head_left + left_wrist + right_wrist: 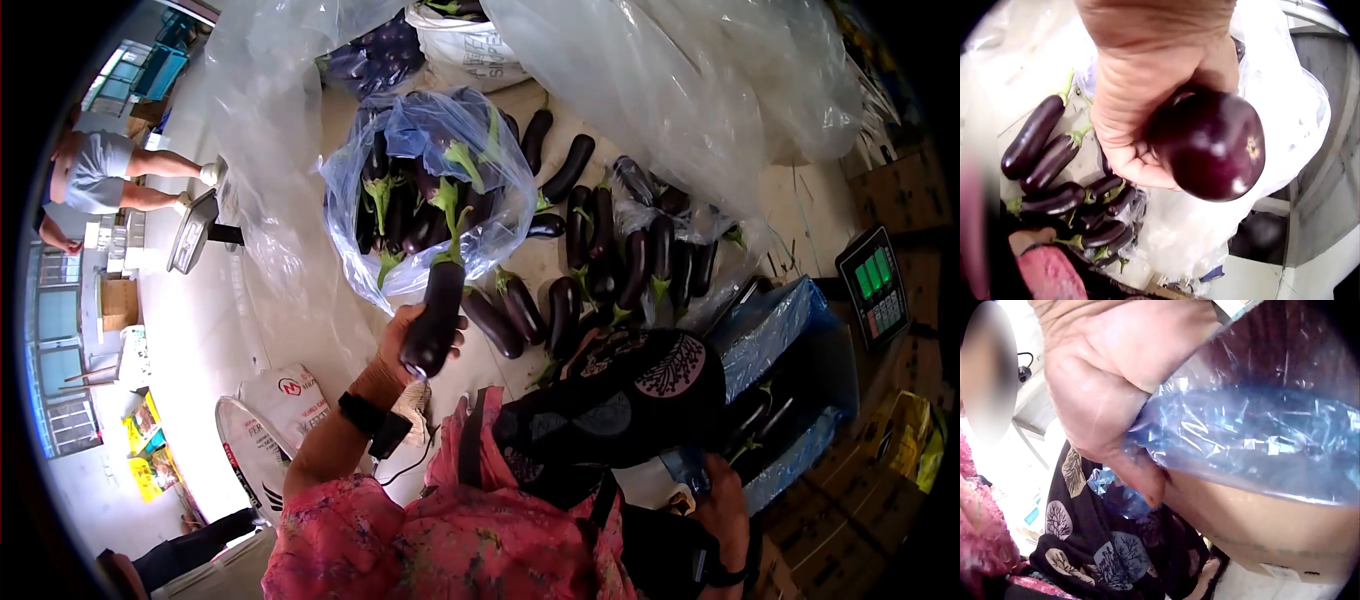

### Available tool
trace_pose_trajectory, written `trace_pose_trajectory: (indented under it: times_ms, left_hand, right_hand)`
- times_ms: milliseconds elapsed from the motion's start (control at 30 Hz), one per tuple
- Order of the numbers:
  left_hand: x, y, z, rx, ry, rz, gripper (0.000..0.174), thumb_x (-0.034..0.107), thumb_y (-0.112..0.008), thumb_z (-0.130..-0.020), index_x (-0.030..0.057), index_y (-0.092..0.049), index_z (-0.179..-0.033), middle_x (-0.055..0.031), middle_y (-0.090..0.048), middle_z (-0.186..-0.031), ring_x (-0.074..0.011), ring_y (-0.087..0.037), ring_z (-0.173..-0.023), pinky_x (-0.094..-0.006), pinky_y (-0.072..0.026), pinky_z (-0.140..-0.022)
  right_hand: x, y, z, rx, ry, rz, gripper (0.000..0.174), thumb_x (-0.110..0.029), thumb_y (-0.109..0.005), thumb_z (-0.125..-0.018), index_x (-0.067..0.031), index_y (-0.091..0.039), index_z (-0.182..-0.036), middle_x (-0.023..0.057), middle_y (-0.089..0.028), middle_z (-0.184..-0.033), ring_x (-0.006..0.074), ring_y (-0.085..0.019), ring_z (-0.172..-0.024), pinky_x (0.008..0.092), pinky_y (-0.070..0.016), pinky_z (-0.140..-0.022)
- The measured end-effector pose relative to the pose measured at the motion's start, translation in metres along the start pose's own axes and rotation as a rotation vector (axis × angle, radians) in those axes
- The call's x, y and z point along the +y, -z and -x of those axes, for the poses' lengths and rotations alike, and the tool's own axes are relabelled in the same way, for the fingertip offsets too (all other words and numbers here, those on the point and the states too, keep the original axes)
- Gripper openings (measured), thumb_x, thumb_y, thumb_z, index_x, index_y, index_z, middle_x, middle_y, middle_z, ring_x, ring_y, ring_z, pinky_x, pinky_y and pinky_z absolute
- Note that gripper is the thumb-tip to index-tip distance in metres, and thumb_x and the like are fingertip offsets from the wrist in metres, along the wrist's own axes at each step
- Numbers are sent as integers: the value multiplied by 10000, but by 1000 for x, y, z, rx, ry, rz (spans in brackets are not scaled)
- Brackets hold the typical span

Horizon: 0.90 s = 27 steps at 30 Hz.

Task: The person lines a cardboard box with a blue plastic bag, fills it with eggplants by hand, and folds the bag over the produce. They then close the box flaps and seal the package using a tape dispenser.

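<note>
In the head view my left hand (393, 345) grips a dark purple eggplant (434, 318), its green stem pointing away from me towards a clear plastic bag (345, 250) that holds several eggplants. Seen from the left wrist, the fingers of that hand (1129, 100) curl round the eggplant (1219, 147), blossom end towards the camera. My right hand (722, 505) is low at the right, by a box lined with blue plastic (775, 330). Up close, that hand (1100, 381) pinches the edge of the blue plastic liner (1241, 434) at the cardboard box wall (1254, 519). Eggplants (765, 412) lie inside the box.
Loose eggplants (635, 265) lie on the floor right of the bag. A digital scale display (875, 285) stands at the right. White sacks (290, 410) sit at the left, and clear plastic sheeting (660, 70) spreads at the back. Another person (110, 170) stands far left.
</note>
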State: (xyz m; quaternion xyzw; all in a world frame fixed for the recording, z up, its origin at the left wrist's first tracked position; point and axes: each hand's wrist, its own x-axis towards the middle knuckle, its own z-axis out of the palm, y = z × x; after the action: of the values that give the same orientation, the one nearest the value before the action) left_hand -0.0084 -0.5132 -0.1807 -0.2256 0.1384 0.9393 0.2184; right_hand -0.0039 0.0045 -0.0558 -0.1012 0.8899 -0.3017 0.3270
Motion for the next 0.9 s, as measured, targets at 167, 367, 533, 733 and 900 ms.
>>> trace_pose_trajectory:
  times_ms: [167,367,533,733,900]
  left_hand:
    - [-20,-53,-6,38,-93,-210,816,469,-586,-920,66,-236,-1537,-194,-596,-1127,-304,-611,-943,-423,-511,-777]
    - [-13,-83,-20,-111,-67,-152,688,495,-475,-990,23,-329,-1469,-253,-568,-1259,-364,-614,-1075,-481,-501,-948]
    - [-12,-111,-37,-212,-61,-170,641,429,-434,-1014,-36,-349,-1446,-285,-483,-1392,-391,-579,-1181,-497,-474,-1024]
    - [-9,-136,-53,-284,-32,-179,648,415,-430,-1015,-48,-328,-1456,-288,-455,-1418,-414,-551,-1213,-510,-458,-1042]
    - [-8,-158,-64,-322,-18,-206,641,395,-422,-1015,-57,-319,-1459,-289,-450,-1422,-417,-512,-1261,-529,-436,-1063]
  right_hand:
    - [-7,1,2,13,-21,34,598,103,-518,-604,58,-556,-1199,272,-590,-1029,492,-538,-1004,502,-457,-869]
    - [-11,0,2,36,-1,-13,576,105,-532,-623,64,-560,-1197,267,-587,-1053,483,-534,-1029,491,-453,-886]
    - [-11,0,6,84,1,14,584,113,-531,-634,62,-563,-1215,253,-598,-1090,464,-544,-1045,477,-460,-910]
    - [-15,4,10,87,-6,12,577,112,-538,-645,57,-562,-1218,240,-600,-1093,440,-553,-1045,456,-469,-908]
    - [-14,6,14,109,35,-19,546,79,-590,-679,33,-570,-1223,222,-604,-1091,422,-560,-1029,452,-472,-883]
